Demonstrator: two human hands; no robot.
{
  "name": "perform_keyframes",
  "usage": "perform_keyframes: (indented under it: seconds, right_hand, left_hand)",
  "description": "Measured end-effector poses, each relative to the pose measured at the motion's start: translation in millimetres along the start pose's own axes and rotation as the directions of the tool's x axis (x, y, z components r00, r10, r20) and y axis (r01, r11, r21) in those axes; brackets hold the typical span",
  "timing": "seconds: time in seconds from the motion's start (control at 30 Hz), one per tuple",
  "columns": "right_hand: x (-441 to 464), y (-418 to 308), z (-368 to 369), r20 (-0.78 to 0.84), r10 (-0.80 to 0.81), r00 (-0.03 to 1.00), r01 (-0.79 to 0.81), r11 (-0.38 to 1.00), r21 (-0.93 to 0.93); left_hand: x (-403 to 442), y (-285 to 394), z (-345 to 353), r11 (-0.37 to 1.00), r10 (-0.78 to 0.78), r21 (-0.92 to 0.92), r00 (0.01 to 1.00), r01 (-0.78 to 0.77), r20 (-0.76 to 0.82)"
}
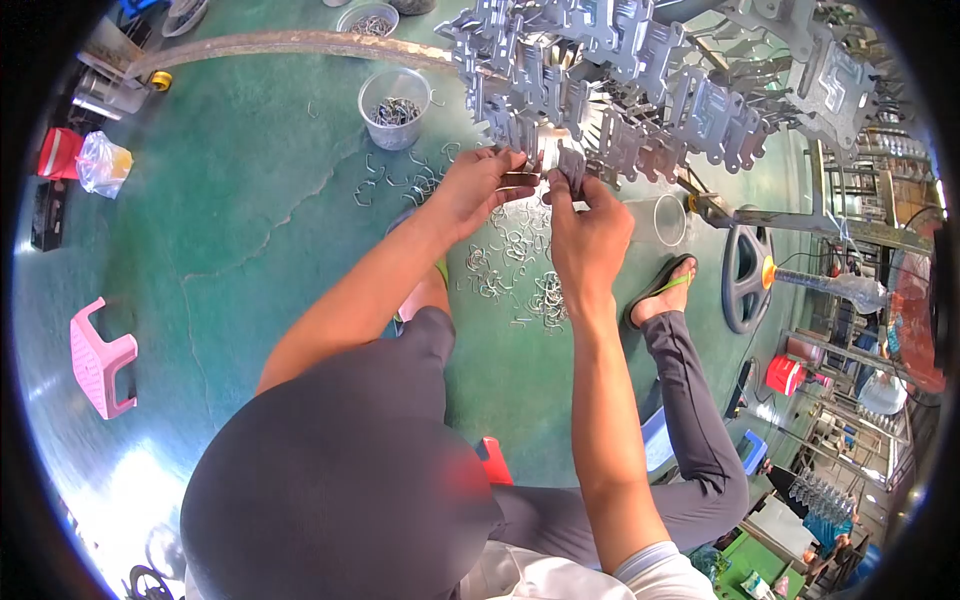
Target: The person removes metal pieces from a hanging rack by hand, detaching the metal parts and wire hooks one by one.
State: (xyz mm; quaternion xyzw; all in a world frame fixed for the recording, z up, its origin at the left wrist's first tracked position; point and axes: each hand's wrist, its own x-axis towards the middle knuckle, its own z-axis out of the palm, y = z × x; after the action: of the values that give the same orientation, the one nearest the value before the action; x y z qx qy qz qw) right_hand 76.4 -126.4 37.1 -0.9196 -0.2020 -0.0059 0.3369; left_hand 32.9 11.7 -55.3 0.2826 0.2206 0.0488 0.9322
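Many grey stamped metal brackets (705, 110) hang in rows from a rack in front of me. At their lower edge my right hand (590, 225) pinches one metal bracket (572, 163) between thumb and fingers. Just left of it, my left hand (480, 190) is closed with its fingertips at the bottom of the hanging row. Whatever lies between those left fingers is too small and hidden to name. Bent wire hooks (517, 245) lie scattered on the green floor below both hands.
A clear plastic bucket (393, 130) of hooks stands front left, with another bowl (367, 20) behind it. A transparent container (668, 220) lies right of my hands, near a dark handwheel (748, 278). A pink stool (103, 360) is far left. A curved rusty bar (290, 42) crosses the back.
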Motion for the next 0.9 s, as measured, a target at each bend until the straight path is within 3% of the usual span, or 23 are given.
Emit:
perform_keyframes:
  seconds: [0.23, 0.47, 0.5, 0.6, 0.63, 0.73, 0.83, 0.9]
  right_hand:
    - [10, 1, 3, 0.057, -0.081, 0.995, 0.08, 0.997, 0.016]
    - [-6, -11, -13, 0.105, -0.06, 0.993, 0.068, 0.995, -0.074]
    - [-13, -9, -16, 0.086, -0.085, 0.993, 0.091, 0.993, -0.071]
    - [-36, -4, -19, 0.031, -0.133, 0.991, 0.132, 0.99, 0.04]
    - [-43, -3, -19, 0.013, -0.151, 0.988, 0.149, 0.984, 0.097]
    - [-63, 3, -3, -0.041, -0.159, 0.986, 0.164, 0.964, 0.21]
    - [-75, 3, -3, -0.034, -0.183, 0.983, 0.185, 0.951, 0.247]
    - [-75, 9, -9, 0.073, -0.093, 0.993, 0.039, 0.843, 0.537]
  left_hand:
    - [8, 0, -10, 0.998, 0.003, 0.058, 0.999, -0.005, 0.034]
    - [-6, 8, -8, 0.999, -0.006, -0.054, 1.0, 0.006, 0.002]
    - [-18, 16, -5, 0.988, -0.057, 0.145, 0.998, 0.06, -0.025]
    - [-67, 32, 20, 0.834, -0.02, 0.551, 1.0, 0.029, -0.021]
    - [-76, 30, 28, 0.811, 0.107, 0.573, 0.993, -0.119, 0.055]
    - [-100, 32, 53, 0.549, 0.323, 0.738, 0.914, -0.392, 0.245]
    - [-100, 33, 42, 0.625, 0.215, 0.722, 0.955, -0.296, 0.205]
    - [-98, 36, 38, 0.622, 0.232, 0.709, 0.943, -0.332, 0.238]
